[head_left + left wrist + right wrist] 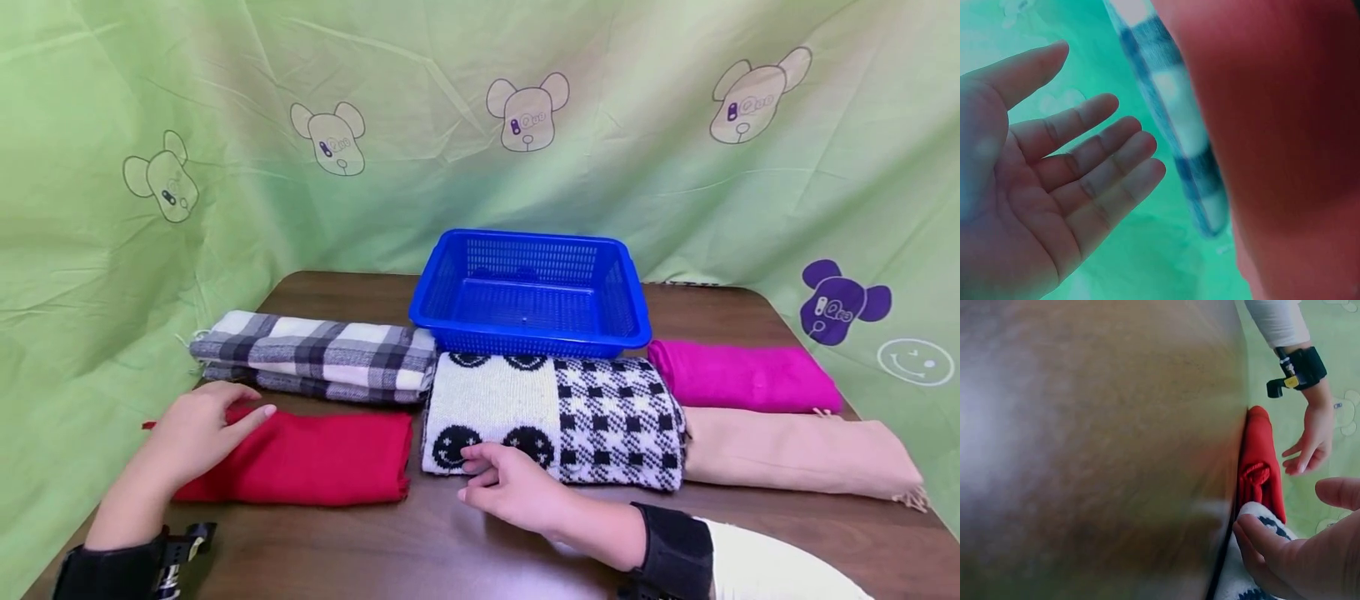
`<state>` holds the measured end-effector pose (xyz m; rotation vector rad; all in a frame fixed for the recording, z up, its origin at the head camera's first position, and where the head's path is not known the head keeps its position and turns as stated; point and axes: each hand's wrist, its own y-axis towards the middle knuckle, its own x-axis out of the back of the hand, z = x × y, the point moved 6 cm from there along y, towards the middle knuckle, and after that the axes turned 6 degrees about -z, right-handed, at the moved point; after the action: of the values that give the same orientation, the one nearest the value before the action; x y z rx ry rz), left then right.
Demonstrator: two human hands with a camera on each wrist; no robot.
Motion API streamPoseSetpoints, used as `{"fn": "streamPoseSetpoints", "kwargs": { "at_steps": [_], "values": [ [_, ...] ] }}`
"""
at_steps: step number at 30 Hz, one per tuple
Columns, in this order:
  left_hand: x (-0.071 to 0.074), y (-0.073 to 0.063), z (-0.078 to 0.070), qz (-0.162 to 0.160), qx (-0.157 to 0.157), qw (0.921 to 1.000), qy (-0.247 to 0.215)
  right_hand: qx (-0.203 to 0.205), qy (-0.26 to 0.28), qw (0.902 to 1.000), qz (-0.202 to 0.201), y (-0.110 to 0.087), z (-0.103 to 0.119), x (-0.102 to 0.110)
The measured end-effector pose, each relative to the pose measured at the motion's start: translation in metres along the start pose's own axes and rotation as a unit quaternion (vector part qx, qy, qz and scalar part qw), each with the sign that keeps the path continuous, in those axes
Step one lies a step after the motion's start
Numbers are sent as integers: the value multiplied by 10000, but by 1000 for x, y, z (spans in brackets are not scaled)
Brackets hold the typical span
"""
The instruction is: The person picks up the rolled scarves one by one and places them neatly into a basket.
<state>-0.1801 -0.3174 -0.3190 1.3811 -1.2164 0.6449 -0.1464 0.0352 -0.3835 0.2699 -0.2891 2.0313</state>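
Observation:
A folded red scarf (322, 458) lies at the left of the table. Over its left end hovers my left hand (202, 429), palm down; the left wrist view shows its fingers (1097, 156) straight, spread and holding nothing. At the centre is a folded knit scarf (495, 400), cream with black smiley faces on one half and black-and-white check on the other. My right hand (517, 492) is at its front edge, fingers loosely bent around nothing. Whether the fingertips touch the knit cannot be told. Behind the red scarf lies a folded grey, black and white plaid scarf (322, 350).
A blue plastic basket (637, 321) with nothing in it stands at the back centre. On the right lie a folded magenta scarf (750, 375) and, before it, a folded beige scarf (802, 454). A green printed cloth (420, 100) hangs around the brown table (360, 550).

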Motion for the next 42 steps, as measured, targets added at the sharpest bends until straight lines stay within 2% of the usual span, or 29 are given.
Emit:
{"fn": "streamPoseSetpoints", "kwargs": {
  "at_steps": [4, 11, 16, 20, 29, 35, 42],
  "values": [
    [0, -4, 22, 2, 220, 9998, 6, -136, 130, 9998, -6, 1, -2, -4],
    [-5, -9, 47, 342, 566, 9978, 23, -420, 426, 9982, -20, 4, -5, -8],
    [-9, -12, 65, 573, 800, 9950, -189, -511, 564, 9971, -45, 9, -3, -10],
    [-6, -13, 80, 797, 1000, 9911, -373, -591, 710, 9957, 10, 14, -1, -17],
    [-4, -7, 103, 1057, 1024, 9888, -231, -681, 918, 9934, -23, 27, 3, -33],
    [-5, -10, 118, 1256, 1213, 9843, -266, -721, 1021, 9921, -111, 33, 7, -43],
    [-4, -11, 128, 1496, 1186, 9815, -137, -712, 1125, 9909, -187, 44, 11, -56]
  ]
}}
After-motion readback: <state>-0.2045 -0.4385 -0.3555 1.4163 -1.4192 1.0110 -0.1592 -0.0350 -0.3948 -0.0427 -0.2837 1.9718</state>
